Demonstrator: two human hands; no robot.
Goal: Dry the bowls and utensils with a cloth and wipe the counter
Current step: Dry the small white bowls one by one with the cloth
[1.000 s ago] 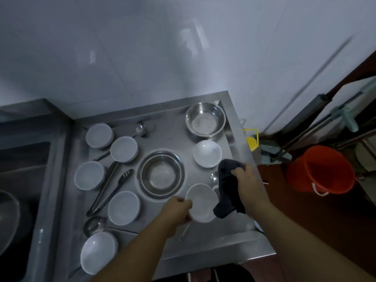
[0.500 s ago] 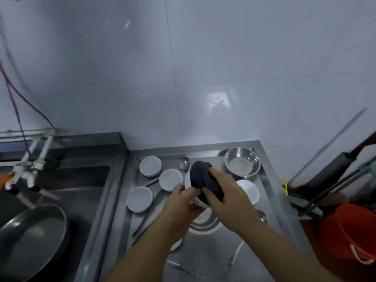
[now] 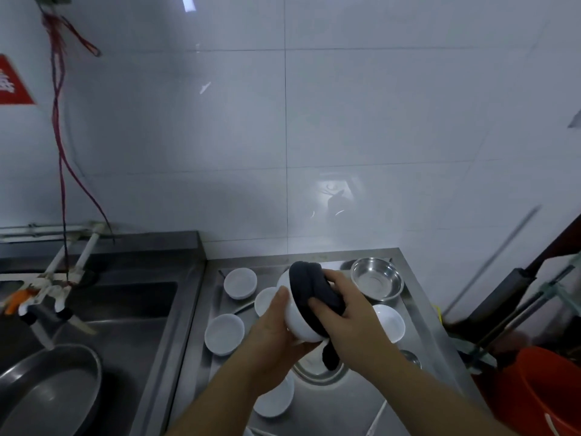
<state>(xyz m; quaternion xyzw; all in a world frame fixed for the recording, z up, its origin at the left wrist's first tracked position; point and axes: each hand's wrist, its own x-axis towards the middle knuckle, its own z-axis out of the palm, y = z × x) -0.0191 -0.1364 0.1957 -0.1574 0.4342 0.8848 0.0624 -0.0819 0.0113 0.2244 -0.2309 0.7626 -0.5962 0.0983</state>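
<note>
Bowl: white bowl (image 3: pixel 297 319) held up above the worktop (image 3: pixel 345 401), tipped on its side so its open mouth faces right, toward the right hand.
Left hand: the left hand (image 3: pixel 273 333) cups the bowl's rounded outer wall from the left and below, fingers curled round it, thumb up near the rim.
Right hand: the right hand (image 3: pixel 344 313) grips a dark cloth (image 3: pixel 309 289) and presses it into the bowl's mouth; a tail of cloth hangs below.
Key relation: bowl sits between the 2 hands, its axis running left to right, mouth toward the cloth hand, which is therefore placed to wipe while the other turns the bowl.
Step, as judged: drying the inside of this 1 bowl.
Waiting items: other white bowls (image 3: pixel 240 283) and a steel bowl (image 3: pixel 376 282) lie on the worktop below and beyond the hands.
Left of scene: sink (image 3: pixel 132 306) with a metal pan (image 3: pixel 47 391).
</note>
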